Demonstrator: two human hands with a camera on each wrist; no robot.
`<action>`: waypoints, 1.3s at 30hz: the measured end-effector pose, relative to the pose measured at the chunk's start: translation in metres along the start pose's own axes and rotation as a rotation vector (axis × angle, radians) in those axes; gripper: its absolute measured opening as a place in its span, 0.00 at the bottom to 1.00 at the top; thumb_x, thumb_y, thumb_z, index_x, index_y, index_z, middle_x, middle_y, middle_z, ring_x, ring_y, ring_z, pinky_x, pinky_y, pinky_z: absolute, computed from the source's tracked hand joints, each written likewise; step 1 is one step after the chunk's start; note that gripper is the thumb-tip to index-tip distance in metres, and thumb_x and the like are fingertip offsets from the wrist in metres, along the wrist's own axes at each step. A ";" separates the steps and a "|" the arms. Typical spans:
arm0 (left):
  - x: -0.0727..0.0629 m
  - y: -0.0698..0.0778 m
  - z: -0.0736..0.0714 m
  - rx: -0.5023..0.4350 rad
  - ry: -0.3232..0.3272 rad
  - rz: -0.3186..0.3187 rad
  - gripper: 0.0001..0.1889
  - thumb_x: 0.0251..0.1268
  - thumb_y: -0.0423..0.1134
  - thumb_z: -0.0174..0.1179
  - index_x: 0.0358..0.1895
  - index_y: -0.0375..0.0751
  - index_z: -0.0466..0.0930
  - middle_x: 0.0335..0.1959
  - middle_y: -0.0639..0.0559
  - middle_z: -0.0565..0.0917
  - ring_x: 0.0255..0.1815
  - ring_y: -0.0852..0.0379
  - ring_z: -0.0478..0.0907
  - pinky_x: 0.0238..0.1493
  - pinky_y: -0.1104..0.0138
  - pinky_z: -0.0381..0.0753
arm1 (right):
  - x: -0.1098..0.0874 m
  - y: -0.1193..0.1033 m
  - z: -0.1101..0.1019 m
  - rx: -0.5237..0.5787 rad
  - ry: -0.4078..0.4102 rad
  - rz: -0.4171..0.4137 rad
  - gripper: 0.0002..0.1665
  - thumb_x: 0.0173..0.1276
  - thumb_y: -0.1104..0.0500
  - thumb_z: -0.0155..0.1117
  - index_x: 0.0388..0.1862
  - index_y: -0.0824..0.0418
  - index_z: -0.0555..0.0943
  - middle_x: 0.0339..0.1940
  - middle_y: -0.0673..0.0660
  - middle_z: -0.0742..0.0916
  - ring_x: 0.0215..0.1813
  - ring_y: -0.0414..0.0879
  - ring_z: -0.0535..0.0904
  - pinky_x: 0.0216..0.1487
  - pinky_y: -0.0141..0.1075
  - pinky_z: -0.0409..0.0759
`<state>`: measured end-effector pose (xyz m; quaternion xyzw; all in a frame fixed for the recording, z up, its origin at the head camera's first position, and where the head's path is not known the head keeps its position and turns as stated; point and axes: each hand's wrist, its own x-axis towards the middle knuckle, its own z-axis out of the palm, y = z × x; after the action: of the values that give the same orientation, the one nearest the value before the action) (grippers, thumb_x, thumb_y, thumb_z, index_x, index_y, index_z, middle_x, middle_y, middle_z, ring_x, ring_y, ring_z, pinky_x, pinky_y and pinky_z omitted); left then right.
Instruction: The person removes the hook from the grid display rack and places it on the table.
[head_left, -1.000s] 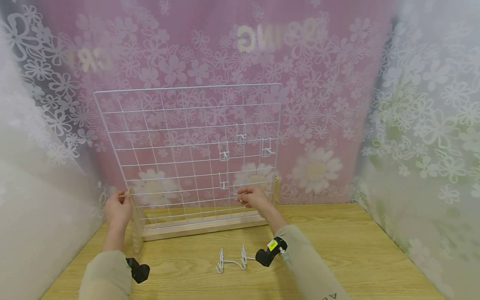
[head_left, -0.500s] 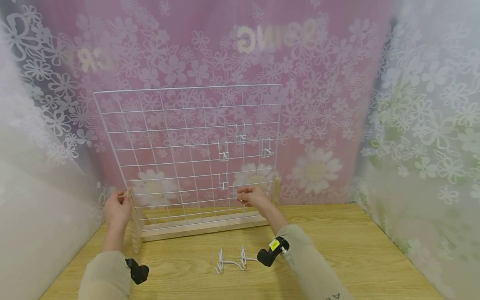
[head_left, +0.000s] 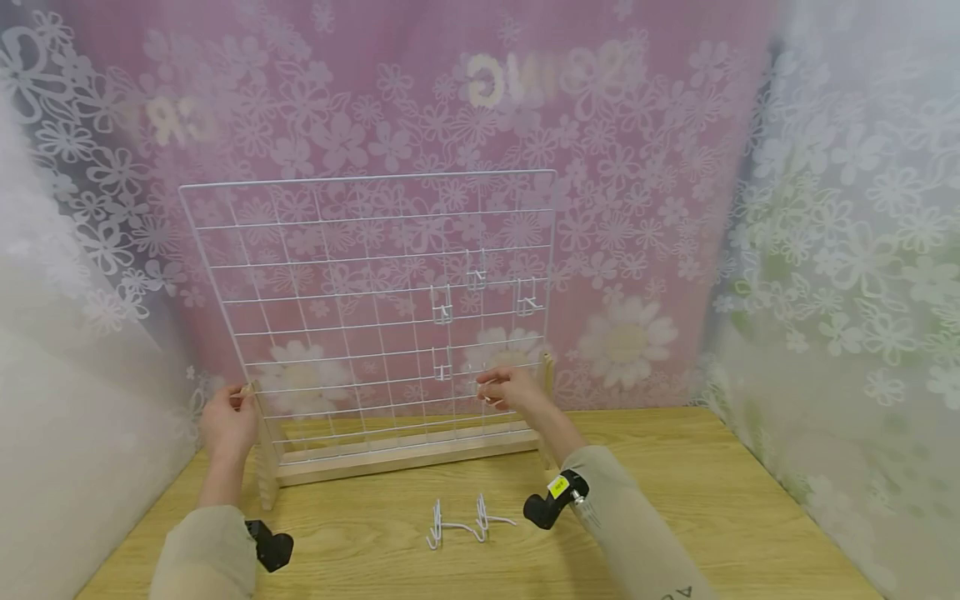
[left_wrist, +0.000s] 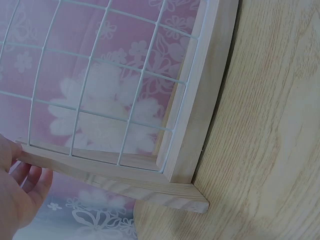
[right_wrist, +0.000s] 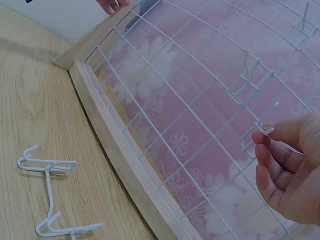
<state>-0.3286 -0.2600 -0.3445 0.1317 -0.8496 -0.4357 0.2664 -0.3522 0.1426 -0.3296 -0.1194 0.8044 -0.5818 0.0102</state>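
A white wire grid panel [head_left: 367, 177] stands upright in a wooden base [head_left: 405, 462]. At its left side, my left hand [head_left: 228, 423] holds the top of the wooden post [left_wrist: 115, 182] between thumb and fingers. My right hand [head_left: 521, 393] is in front of the panel's lower right part. Its thumb and index finger pinch the tip of a white wire hook [right_wrist: 269, 131], whose back lies against or very near the grid; whether it is latched on I cannot tell. Several like hooks, one of them a hook [head_left: 442, 313] near the middle, hang on the grid's right half.
Two more white wire hooks, a left hook [head_left: 437, 527] and a right hook [head_left: 482, 520], lie on the wood-grain table [head_left: 360, 558] in front of the base. A pink flowered curtain [head_left: 637, 208] hangs behind, and a pale wall [head_left: 75, 400] stands close at left.
My right hand has shifted slightly to the right relative to the grid, still pinching the hook. The left hand keeps its hold on the post. The head view has turned a little.
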 end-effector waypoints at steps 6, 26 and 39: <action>0.000 0.000 -0.001 0.011 0.008 0.011 0.20 0.70 0.35 0.42 0.59 0.24 0.65 0.49 0.27 0.72 0.48 0.32 0.69 0.46 0.45 0.69 | 0.000 -0.003 -0.007 0.017 0.021 0.040 0.16 0.64 0.66 0.59 0.50 0.71 0.77 0.35 0.59 0.86 0.38 0.50 0.79 0.40 0.38 0.78; 0.001 0.000 -0.001 0.026 0.029 0.034 0.19 0.69 0.33 0.42 0.57 0.23 0.67 0.45 0.27 0.74 0.44 0.33 0.70 0.45 0.46 0.68 | -0.019 0.004 -0.040 0.009 -0.012 -0.004 0.16 0.64 0.67 0.57 0.50 0.73 0.75 0.44 0.68 0.83 0.47 0.56 0.79 0.49 0.45 0.76; -0.001 0.002 -0.002 0.026 0.022 0.038 0.19 0.69 0.33 0.42 0.56 0.23 0.67 0.44 0.27 0.74 0.44 0.33 0.70 0.45 0.46 0.68 | -0.034 0.010 -0.055 -0.071 -0.022 0.018 0.15 0.65 0.65 0.58 0.48 0.73 0.75 0.41 0.61 0.84 0.43 0.51 0.79 0.45 0.42 0.77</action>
<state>-0.3264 -0.2601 -0.3424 0.1236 -0.8546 -0.4178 0.2824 -0.3300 0.2040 -0.3248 -0.1189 0.8255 -0.5514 0.0201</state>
